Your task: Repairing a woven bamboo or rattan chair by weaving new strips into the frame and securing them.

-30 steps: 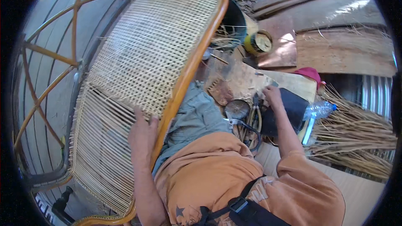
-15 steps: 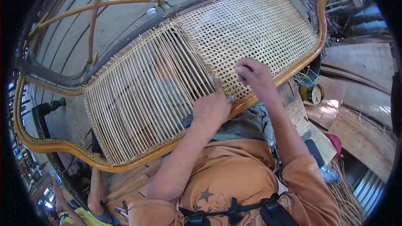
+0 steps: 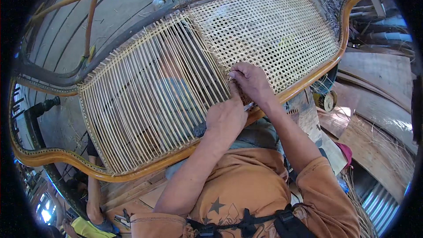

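Observation:
A curved rattan frame (image 3: 304,89) lies across my lap with cane strung in it. Its right panel (image 3: 264,26) is an open mesh of woven cane; the left panel (image 3: 132,101) has parallel strands only. Between them runs a dividing bar (image 3: 207,46). My right hand (image 3: 252,83) is closed in a pinch at this bar, over the mesh edge; what the fingertips hold is too small to name. Just below, my left hand (image 3: 226,118) has its index finger stretched up to the same spot, its other fingers curled. A small pale end shows beside it, mostly hidden.
Wooden boards (image 3: 374,75) and loose cane strips (image 3: 374,145) lie at the right, near a round tin (image 3: 327,102). A bent rattan frame (image 3: 90,22) stands beyond, at far left. Another person's arm (image 3: 94,194) shows at lower left, beside some tools (image 3: 123,218).
My right hand has moved left and down, from above the mesh to the tip of my left index finger. The left hand stays near the dividing bar. The view has shifted slightly.

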Tool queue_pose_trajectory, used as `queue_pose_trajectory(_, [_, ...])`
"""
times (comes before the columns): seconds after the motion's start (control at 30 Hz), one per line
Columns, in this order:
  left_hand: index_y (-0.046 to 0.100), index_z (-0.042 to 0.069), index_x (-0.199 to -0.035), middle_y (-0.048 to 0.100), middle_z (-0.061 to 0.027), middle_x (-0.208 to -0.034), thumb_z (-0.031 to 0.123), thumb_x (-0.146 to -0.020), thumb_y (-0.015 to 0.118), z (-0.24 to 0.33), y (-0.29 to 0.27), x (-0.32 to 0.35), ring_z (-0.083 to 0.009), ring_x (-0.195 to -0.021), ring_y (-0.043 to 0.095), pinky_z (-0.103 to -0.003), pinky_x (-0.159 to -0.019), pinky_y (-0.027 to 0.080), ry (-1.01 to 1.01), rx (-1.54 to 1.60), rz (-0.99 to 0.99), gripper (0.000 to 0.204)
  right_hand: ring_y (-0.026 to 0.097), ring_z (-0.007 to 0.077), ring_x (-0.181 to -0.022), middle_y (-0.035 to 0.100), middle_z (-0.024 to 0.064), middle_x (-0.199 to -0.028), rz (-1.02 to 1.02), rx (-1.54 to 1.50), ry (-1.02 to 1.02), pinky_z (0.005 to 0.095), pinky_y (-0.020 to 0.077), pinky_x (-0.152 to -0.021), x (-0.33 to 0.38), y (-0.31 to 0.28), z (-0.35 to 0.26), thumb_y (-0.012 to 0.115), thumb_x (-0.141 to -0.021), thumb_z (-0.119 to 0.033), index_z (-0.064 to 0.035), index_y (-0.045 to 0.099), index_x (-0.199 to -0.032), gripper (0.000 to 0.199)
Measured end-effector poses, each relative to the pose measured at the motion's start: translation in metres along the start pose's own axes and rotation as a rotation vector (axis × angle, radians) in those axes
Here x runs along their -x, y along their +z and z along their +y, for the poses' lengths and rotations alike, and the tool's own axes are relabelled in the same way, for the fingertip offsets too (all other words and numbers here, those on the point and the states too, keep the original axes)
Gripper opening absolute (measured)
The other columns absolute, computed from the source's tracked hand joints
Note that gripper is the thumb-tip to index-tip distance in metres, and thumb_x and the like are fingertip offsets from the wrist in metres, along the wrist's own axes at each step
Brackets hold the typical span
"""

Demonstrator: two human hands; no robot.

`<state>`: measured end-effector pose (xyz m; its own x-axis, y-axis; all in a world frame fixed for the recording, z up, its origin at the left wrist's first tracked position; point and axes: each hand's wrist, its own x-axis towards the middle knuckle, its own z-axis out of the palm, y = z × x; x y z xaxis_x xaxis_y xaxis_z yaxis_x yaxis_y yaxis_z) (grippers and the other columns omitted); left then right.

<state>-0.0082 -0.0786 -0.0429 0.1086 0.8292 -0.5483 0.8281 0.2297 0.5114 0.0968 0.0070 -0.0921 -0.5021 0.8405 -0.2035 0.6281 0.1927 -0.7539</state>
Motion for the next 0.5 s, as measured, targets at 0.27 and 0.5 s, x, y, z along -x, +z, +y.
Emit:
queue_pose_trajectory(0.27, [0.024, -0.017, -0.133, 0.066, -0.0194, -0.073, 0.016, -0.079, 0.054, 0.002, -0.008, 0.003, -0.0326, -0.068, 0.066, -0.041, -0.060, 0.053, 0.001, 0.000, -0.017, 0.070, 0.058, 0.0330, -0.071, 0.058, 0.0138, -0.076, 0.014, 0.123, -0.116, 0.0377, 0.0475, -0.065, 0.002, 0.006, 0.005, 0.058, -0.084, -0.014, -0.0036, 0.059, -0.088, 0.011])
queue_pose_trajectory(0.5, [0.053, -0.007, -0.109, 0.065, -0.0204, -0.076, 0.016, -0.077, 0.057, -0.010, 0.007, 0.004, -0.0362, -0.072, 0.064, -0.044, -0.062, 0.052, 0.062, 0.008, 0.039, 0.040, 0.060, 0.0362, -0.091, 0.061, 0.0187, -0.094, -0.312, 0.412, -0.116, 0.0415, 0.0491, -0.076, -0.008, -0.003, -0.022, 0.050, -0.081, -0.013, -0.0065, 0.061, -0.093, 0.018])
